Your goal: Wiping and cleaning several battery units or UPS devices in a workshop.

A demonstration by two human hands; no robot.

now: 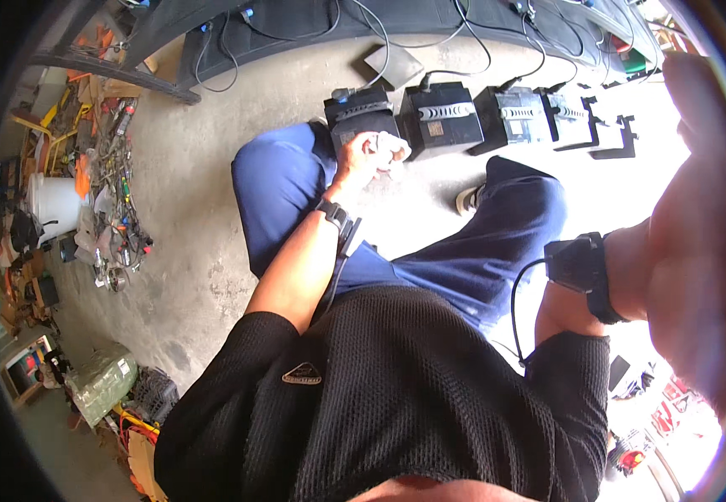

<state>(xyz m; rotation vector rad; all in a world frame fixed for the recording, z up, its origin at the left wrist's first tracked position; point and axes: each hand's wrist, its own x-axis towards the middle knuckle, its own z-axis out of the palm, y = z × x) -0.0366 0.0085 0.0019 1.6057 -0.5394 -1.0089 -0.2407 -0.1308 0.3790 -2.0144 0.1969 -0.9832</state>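
Right hand (697,209): raised close to the camera, blurred and overexposed; cannot tell whether it grips anything. Black strap on its wrist.

Left hand (361,159): closed around a white cloth (389,147), pressed to the top of the nearest black battery (361,113), just past the left knee.

Floor (179,209): concrete. Four black batteries (497,113) stand in a row, each with a pale rectangular label on top. A flat grey square plate (392,65) lies behind them. White bucket (53,205) stands at far left among scattered tools.

pale label (435,129) on black battery (441,117), floor
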